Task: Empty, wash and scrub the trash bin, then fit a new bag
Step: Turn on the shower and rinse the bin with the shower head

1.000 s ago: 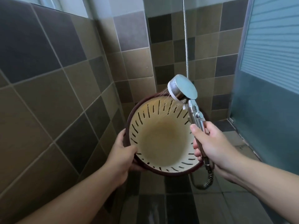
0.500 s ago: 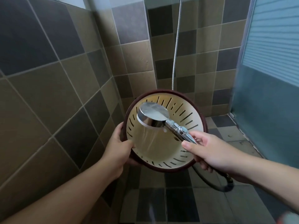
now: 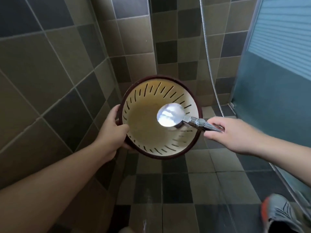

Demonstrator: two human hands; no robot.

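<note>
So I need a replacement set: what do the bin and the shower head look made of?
The bin looks like moulded plastic, matte cream inside with a dark maroon rim and cut slots. The shower head looks chrome-finished, given its mirror glare; metal or plated plastic, I cannot tell.

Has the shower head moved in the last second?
Yes. The shower head has swung from above the bin's far rim down across its opening, toward the right side, held by the right hand.
</note>
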